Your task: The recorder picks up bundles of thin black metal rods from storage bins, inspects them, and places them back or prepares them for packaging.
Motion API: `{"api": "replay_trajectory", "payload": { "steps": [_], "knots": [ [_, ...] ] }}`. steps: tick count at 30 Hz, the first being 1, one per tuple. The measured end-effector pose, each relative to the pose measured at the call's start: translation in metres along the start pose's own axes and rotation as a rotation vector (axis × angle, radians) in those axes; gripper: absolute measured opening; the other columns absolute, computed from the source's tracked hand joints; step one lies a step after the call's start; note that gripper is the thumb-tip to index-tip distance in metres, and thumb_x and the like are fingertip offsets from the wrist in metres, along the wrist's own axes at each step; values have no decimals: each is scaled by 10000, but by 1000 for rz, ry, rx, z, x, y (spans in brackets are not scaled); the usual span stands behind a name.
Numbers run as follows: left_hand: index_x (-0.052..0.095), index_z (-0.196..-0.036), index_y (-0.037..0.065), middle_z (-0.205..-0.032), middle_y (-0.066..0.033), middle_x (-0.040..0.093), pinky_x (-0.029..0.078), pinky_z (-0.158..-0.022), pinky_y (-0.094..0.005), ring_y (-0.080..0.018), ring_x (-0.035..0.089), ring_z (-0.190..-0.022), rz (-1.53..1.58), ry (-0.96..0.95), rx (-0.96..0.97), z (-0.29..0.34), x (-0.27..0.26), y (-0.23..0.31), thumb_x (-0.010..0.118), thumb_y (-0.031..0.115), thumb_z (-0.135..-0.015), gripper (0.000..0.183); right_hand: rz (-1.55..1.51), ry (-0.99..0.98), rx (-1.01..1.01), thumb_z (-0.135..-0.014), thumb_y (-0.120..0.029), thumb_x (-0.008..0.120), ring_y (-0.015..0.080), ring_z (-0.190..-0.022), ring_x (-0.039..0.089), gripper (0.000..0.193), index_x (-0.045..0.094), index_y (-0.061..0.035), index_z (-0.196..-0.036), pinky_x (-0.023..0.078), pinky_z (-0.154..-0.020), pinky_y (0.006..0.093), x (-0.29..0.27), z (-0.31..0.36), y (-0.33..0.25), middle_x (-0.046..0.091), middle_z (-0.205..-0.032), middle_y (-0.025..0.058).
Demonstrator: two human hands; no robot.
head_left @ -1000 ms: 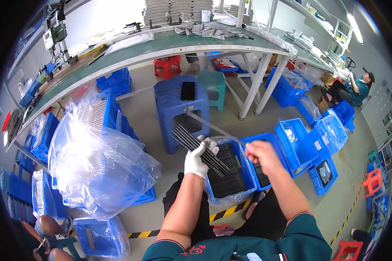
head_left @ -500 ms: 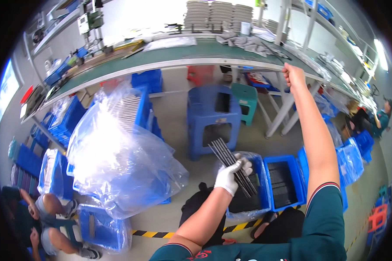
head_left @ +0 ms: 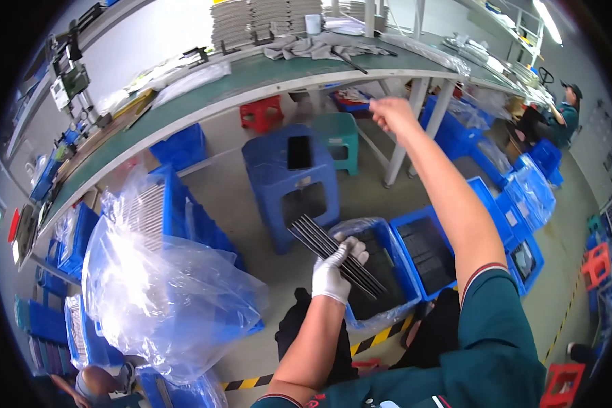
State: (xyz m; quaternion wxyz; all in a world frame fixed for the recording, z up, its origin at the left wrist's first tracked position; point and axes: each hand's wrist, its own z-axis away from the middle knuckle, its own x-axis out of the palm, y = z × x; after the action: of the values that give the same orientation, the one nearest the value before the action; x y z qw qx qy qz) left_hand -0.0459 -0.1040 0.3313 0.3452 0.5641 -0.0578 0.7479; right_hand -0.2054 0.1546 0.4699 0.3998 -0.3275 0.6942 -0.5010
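Note:
My left hand, in a white glove, is closed round a bundle of thin dark metal strips. The bundle slants, its far end toward the blue stool and its near end over a plastic-lined blue bin with dark pieces in it. My bare right hand is raised far out at the end of a stretched arm, in front of the workbench's legs. Its fingers are curled in, and whatever they may hold is hidden.
A blue stool bearing a black phone stands ahead, beside a green stool. Another blue bin of dark pieces is at right. Clear plastic sheeting drapes stacked bins at left. A long workbench spans the back.
The view has turned right, so the bench, stools and bins sit farther left in the picture. My left hand keeps its bundle; my right arm stays stretched out with the fingers curled.

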Motion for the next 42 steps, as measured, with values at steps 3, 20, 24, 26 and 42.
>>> {"api": "replay_trajectory", "payload": {
  "steps": [3, 20, 24, 26, 42],
  "knots": [
    [521, -1110, 63, -1004, -108, 552, 506, -826, -470, -306, 572, -925, 41, -141, 38, -11, -12, -4, 600, 42, -865, 258, -76, -227, 155, -890, -250, 652, 63, -587, 543, 203, 648, -58, -956, 422, -515, 205, -3, 93, 38, 611, -714, -6],
    [486, -1190, -10, -1070, -182, 585, 530, -874, -461, -340, 601, -1007, -135, -257, -127, 0, 12, -45, 603, 16, -875, 337, -439, -764, 750, -853, -254, 682, 175, -740, 601, 265, 661, 3, -914, 472, -690, 294, -22, 309, 100, 645, -816, 93],
    [502, -1172, -2, -1058, -169, 588, 513, -898, -468, -335, 590, -1025, -116, -344, -177, -2, 9, -56, 612, 31, -874, 319, -631, -712, 805, -868, -209, 676, 149, -686, 597, 210, 661, -1, -843, 456, -607, 254, -31, 320, 100, 638, -754, 82],
    [505, -1170, 1, -1058, -163, 589, 510, -899, -468, -332, 588, -1026, -124, -384, -206, -2, 10, -58, 613, 36, -875, 316, -611, -690, 787, -839, -233, 699, 183, -675, 554, 244, 648, 5, -853, 446, -654, 307, -36, 321, 99, 616, -767, 101],
    [487, -1196, -38, -1075, -207, 617, 546, -851, -460, -334, 646, -950, -139, -364, -273, 7, 5, -56, 603, 3, -856, 361, -93, -787, 526, -862, -316, 675, 130, -813, 602, 356, 654, 23, -971, 486, -762, 292, -53, 320, 90, 658, -874, 71]
  ]
}}
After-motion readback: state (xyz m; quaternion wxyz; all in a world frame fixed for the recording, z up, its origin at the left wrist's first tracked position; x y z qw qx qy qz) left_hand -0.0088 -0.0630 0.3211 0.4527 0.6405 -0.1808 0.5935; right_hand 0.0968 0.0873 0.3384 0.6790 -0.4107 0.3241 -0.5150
